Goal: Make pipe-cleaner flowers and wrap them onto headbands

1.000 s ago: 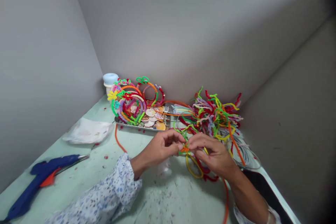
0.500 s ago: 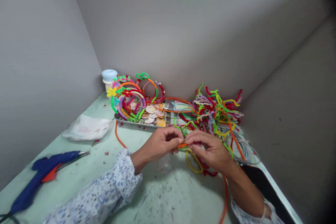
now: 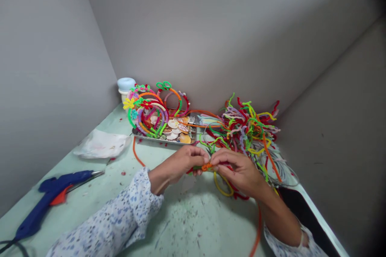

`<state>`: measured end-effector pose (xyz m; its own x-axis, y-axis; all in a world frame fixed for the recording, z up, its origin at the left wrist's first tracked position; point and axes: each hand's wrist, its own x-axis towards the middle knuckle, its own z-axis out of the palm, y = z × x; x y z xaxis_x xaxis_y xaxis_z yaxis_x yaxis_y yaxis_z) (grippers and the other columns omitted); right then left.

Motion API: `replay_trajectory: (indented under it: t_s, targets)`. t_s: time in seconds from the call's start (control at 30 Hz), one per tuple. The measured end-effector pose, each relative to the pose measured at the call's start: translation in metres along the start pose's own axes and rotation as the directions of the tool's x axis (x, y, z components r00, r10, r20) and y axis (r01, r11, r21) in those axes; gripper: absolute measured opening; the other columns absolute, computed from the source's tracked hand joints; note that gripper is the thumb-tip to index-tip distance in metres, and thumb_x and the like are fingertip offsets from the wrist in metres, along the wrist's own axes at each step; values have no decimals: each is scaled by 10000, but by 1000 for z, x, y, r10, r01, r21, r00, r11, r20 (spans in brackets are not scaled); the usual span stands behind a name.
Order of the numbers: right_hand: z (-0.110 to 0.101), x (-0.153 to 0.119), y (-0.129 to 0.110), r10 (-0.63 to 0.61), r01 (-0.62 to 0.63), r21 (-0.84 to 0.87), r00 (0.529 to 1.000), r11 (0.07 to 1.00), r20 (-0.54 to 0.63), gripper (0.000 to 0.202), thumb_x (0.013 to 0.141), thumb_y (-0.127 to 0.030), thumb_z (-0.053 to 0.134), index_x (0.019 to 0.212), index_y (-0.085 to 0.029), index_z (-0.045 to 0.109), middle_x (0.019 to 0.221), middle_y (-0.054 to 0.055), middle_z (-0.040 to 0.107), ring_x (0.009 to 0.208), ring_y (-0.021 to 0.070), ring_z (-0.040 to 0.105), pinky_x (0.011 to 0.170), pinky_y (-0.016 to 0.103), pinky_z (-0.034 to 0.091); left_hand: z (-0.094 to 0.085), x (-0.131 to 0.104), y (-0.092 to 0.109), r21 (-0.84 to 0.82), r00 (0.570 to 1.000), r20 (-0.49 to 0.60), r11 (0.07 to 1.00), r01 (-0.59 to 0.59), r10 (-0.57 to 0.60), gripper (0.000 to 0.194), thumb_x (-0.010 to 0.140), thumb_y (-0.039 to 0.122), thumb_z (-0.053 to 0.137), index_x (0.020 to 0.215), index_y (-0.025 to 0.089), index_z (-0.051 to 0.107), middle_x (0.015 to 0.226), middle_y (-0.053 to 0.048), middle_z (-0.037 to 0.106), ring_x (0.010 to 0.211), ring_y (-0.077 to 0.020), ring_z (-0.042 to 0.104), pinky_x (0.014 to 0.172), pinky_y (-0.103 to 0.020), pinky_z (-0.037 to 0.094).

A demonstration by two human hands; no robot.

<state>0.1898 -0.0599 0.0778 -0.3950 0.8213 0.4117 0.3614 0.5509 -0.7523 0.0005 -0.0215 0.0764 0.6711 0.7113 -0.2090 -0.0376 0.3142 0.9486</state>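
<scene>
Both of my hands meet over the middle of the table, pinching a small piece of twisted pipe cleaner [image 3: 207,167], mostly orange with some green. My left hand [image 3: 183,165] grips its left side between thumb and fingers. On the right side, my right hand [image 3: 238,168] pinches it with thumb and forefinger. The fingers hide part of the piece. A yellow pipe cleaner loop [image 3: 222,186] and red pipe cleaners lie on the table just below my right hand.
A metal tray [image 3: 169,142] of shells [image 3: 173,130] bears colourful pipe cleaner headbands [image 3: 152,118]. Behind my right hand is a heap of pipe cleaners [image 3: 247,124]. A blue glue gun [image 3: 45,196], a white plastic bag [image 3: 102,144] and a blue-lidded container [image 3: 126,85] are at left. Grey walls border the table.
More of the orange pipe cleaner piece shows between my fingertips, and red and green ends now show beneath my left hand. Both hands have stayed almost in place.
</scene>
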Motion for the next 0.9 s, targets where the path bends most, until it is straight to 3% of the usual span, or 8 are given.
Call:
replay_trajectory:
  t_s: [0.17,0.37,0.9]
  targets:
    - [1,-1,1,1,-1,-6,1000,1000,1,111,831,-177,564,848,-228,660,869,37,669,842,162,620,777,312,485,2,0,1,-49,999,-31,998,34,-36,114,672,224,636,723,136,583,595,29,519,456,-48,447,476,-184,350]
    - [3,-4,2,88,-91,-64,995,994,-51,157,826,-199,580,975,-220,623,934,37,660,857,159,617,771,293,478,5,-2,1,-122,998,-63,992,13,-21,129,667,170,612,786,135,576,626,28,522,470,-44,438,465,-177,348]
    - [2,0,1,-37,41,-74,998,996,57,154,856,-145,526,948,-215,629,913,34,629,869,154,581,781,290,445,12,-1,-6,-285,991,-130,958,-9,-29,83,604,91,580,678,126,571,577,36,476,429,-35,399,406,-181,285]
